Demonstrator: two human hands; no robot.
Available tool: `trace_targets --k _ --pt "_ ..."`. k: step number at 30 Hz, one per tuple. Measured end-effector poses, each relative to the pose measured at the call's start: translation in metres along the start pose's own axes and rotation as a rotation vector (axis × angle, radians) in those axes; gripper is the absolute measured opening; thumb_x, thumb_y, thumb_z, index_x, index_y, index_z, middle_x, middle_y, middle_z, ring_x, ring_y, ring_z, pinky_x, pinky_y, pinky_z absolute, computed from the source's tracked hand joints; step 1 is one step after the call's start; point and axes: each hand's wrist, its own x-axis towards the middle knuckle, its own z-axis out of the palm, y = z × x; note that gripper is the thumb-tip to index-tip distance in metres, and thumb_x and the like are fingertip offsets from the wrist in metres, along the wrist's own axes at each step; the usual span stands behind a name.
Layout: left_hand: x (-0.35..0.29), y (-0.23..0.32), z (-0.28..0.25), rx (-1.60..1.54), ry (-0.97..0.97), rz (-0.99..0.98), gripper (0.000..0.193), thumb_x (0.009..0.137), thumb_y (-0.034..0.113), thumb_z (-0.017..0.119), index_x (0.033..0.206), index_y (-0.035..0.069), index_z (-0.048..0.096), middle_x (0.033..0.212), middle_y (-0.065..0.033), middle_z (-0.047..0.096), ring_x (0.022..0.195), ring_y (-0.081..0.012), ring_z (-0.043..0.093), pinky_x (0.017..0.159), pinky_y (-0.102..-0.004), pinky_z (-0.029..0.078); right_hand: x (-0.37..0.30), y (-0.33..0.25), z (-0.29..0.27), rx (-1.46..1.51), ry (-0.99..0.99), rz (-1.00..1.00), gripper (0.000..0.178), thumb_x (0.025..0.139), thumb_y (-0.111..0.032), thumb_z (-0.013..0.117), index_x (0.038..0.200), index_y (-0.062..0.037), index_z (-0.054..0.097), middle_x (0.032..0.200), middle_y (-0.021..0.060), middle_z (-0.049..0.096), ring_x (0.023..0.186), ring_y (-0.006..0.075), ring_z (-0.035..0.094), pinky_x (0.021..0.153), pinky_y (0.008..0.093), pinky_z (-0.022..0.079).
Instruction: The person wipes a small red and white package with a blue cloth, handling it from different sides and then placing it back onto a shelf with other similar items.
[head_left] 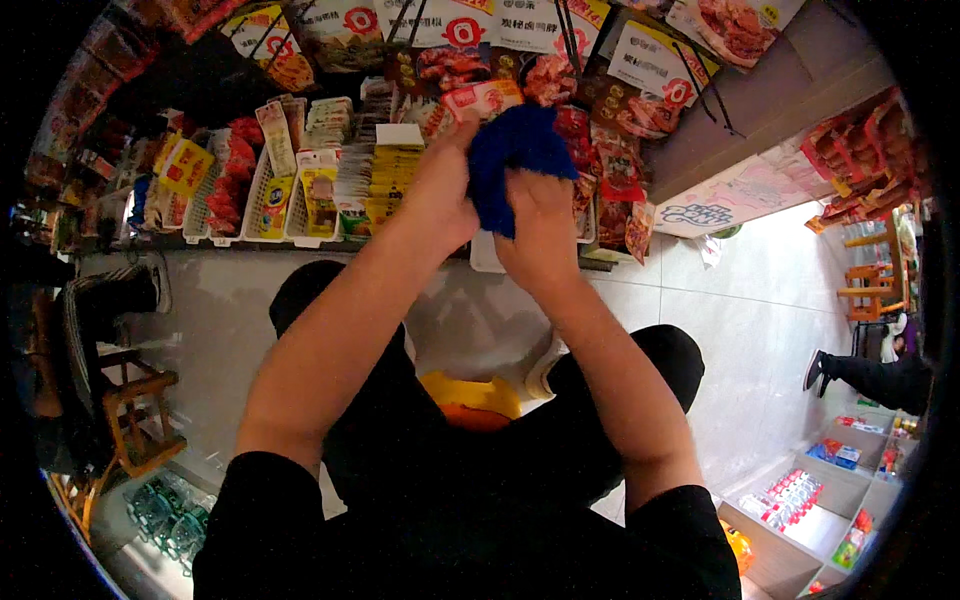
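Both my arms reach forward to a low snack display. My left hand point(447, 185) is closed on a pink and white snack packet point(482, 99), its thumb side near the packet's lower edge. My right hand point(541, 213) is closed on a dark blue cloth point(520, 140), which bunches over its fingers and lies against the packet and my left hand. Most fingertips of both hands are hidden by the cloth. Below them shows the front of a white basket point(487, 253). Left of my hands, yellow packets point(396, 180) stand packed in a row.
White baskets point(226, 215) of small snack packets line the shelf's front. Larger meat-snack bags point(445, 65) hang or lean behind. Between my knees sits a yellow stool point(470, 398). Wooden stools point(140, 410) stand left; a compartmented shelf point(815, 520) is at lower right. Another person's leg point(865, 380) shows at right.
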Motion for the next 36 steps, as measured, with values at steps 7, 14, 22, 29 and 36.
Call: trace_targets --k 7,14,22,29,36 --pt "0.005 0.027 -0.01 -0.028 -0.051 0.133 0.035 0.097 0.029 0.032 0.121 0.006 0.041 0.115 -0.0121 0.054 0.106 -0.0249 0.054 0.092 -0.0409 0.044 -0.016 0.01 -0.011 0.157 -0.062 -0.044 0.045 0.062 -0.007 0.059 0.105 0.0012 0.053 0.102 0.0181 0.056 0.097 0.0375 0.05 0.088 0.044 0.039" --pt "-0.003 0.033 -0.009 -0.006 -0.018 0.152 0.033 0.097 0.027 0.029 0.124 0.008 0.039 0.119 -0.0111 0.051 0.108 -0.0272 0.053 0.094 -0.0465 0.042 -0.004 0.029 -0.03 1.535 0.393 1.119 0.035 0.089 -0.032 0.048 0.11 -0.0048 0.054 0.104 0.0063 0.059 0.091 0.0207 0.058 0.082 0.0335 0.047" --pt "-0.005 -0.006 0.01 0.721 0.177 0.521 0.037 0.093 0.022 0.047 0.123 0.003 0.038 0.102 -0.0087 0.054 0.083 -0.0194 0.055 0.072 -0.0289 0.047 -0.021 -0.001 0.007 0.956 0.169 0.539 0.061 0.064 0.003 0.045 0.124 0.0032 0.04 0.098 0.0115 0.06 0.083 0.0194 0.058 0.077 0.0301 0.046" --pt "0.008 -0.022 -0.001 1.201 0.135 0.953 0.061 0.084 0.03 0.06 0.13 0.002 0.032 0.113 -0.0168 0.047 0.108 -0.0291 0.041 0.095 -0.0373 0.031 -0.003 -0.008 -0.011 0.72 0.134 0.471 0.038 0.06 0.0 0.049 0.098 0.0024 0.055 0.068 0.0202 0.058 0.06 0.033 0.059 0.059 0.035 0.047" --pt "-0.009 -0.001 0.005 0.417 -0.027 0.205 0.059 0.079 0.034 0.065 0.125 0.007 0.041 0.111 -0.0094 0.051 0.093 -0.0194 0.054 0.081 -0.029 0.044 -0.004 -0.009 -0.015 0.553 -0.208 0.334 0.035 0.068 -0.005 0.057 0.102 0.0039 0.057 0.083 0.0186 0.063 0.073 0.0273 0.062 0.072 0.0321 0.048"
